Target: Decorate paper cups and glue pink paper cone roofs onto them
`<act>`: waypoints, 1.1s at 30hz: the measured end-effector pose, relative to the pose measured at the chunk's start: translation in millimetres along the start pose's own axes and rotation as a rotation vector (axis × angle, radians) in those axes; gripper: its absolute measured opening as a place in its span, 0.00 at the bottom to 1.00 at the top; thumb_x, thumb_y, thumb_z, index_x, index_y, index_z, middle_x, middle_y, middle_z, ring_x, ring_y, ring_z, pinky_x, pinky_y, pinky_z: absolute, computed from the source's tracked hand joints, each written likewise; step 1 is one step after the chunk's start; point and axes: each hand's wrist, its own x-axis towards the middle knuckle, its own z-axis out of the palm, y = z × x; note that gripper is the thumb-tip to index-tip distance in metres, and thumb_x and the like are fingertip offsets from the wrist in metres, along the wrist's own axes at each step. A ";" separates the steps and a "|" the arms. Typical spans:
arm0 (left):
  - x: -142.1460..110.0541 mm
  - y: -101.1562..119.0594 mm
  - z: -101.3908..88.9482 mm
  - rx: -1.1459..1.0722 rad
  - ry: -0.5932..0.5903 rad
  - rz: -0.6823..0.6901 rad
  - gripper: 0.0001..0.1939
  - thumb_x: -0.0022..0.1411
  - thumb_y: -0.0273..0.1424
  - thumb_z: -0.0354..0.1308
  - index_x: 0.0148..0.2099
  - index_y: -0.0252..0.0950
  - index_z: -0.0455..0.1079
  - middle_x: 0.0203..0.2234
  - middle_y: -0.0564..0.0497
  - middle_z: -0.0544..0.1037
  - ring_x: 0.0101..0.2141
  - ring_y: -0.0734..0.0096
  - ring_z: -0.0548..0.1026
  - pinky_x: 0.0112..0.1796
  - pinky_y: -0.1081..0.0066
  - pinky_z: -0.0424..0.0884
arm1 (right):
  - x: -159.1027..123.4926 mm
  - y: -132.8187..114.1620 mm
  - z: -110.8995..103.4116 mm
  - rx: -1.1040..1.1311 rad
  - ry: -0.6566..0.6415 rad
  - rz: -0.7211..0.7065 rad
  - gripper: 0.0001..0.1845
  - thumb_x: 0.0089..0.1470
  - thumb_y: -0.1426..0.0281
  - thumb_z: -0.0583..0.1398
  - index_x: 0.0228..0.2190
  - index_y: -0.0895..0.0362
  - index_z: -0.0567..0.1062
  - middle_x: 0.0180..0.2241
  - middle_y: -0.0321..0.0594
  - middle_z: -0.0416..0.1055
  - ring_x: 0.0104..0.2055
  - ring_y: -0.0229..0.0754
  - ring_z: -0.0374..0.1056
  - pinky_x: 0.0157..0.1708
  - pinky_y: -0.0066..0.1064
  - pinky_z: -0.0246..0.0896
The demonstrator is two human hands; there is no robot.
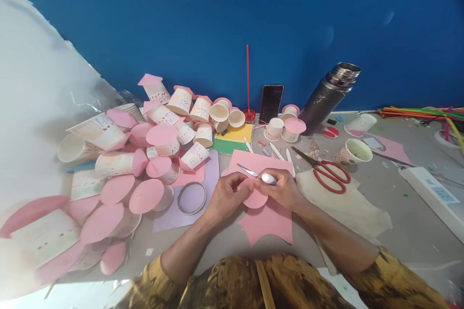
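Note:
Between both hands is a small pink paper disc (254, 198), held over a larger pink sheet (275, 222) with curved cut-outs along its near edge. My left hand (225, 195) pinches the disc's left side with thumb and fingers. On the other side, my right hand (284, 192) is closed on the disc's upper right edge. A white rounded handle (268, 178) also sticks out of my right hand. A thin silver blade-like piece (247, 170) points up and left; whether it joins the white handle is hidden by the fingers.
Many paper cups with pink paper tops (161, 135) crowd the left. A tape ring (192, 198) lies on a purple sheet (213, 169). Red-handled scissors (330, 174), a dark flask (328, 99), a patterned cup (353, 151) and a power strip (435, 198) are right. A phone (271, 102) leans on the wall.

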 end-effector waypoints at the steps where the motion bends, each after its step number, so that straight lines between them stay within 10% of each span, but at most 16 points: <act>1: 0.0 0.6 -0.3 0.028 -0.007 -0.009 0.08 0.56 0.35 0.62 0.29 0.35 0.74 0.23 0.54 0.72 0.25 0.74 0.65 0.27 0.73 0.59 | 0.0 -0.5 0.0 0.005 -0.003 0.002 0.14 0.52 0.62 0.65 0.22 0.56 0.72 0.21 0.32 0.65 0.25 0.36 0.58 0.25 0.28 0.54; 13: 0.4 -0.8 -3.6 0.082 -0.071 -0.064 0.16 0.53 0.36 0.58 0.19 0.37 0.57 0.17 0.58 0.56 0.22 0.77 0.54 0.23 0.72 0.49 | 0.3 -2.6 -2.5 -0.036 -0.078 0.005 0.09 0.50 0.62 0.66 0.28 0.56 0.77 0.26 0.34 0.71 0.28 0.38 0.63 0.28 0.28 0.58; 23: 2.6 -6.1 -6.0 0.042 -0.059 -0.088 0.13 0.53 0.37 0.60 0.22 0.36 0.65 0.18 0.56 0.63 0.23 0.75 0.60 0.24 0.73 0.54 | 6.1 -3.5 -14.5 0.023 0.012 0.106 0.14 0.54 0.60 0.62 0.24 0.56 0.75 0.20 0.33 0.67 0.24 0.38 0.61 0.26 0.30 0.56; 33: -0.9 -2.1 -1.0 0.095 -0.083 -0.054 0.16 0.53 0.35 0.56 0.19 0.38 0.55 0.17 0.57 0.55 0.22 0.76 0.52 0.24 0.71 0.48 | 0.9 4.5 -3.8 -0.230 -0.040 -0.055 0.06 0.50 0.67 0.63 0.23 0.54 0.76 0.23 0.34 0.73 0.26 0.40 0.65 0.29 0.30 0.59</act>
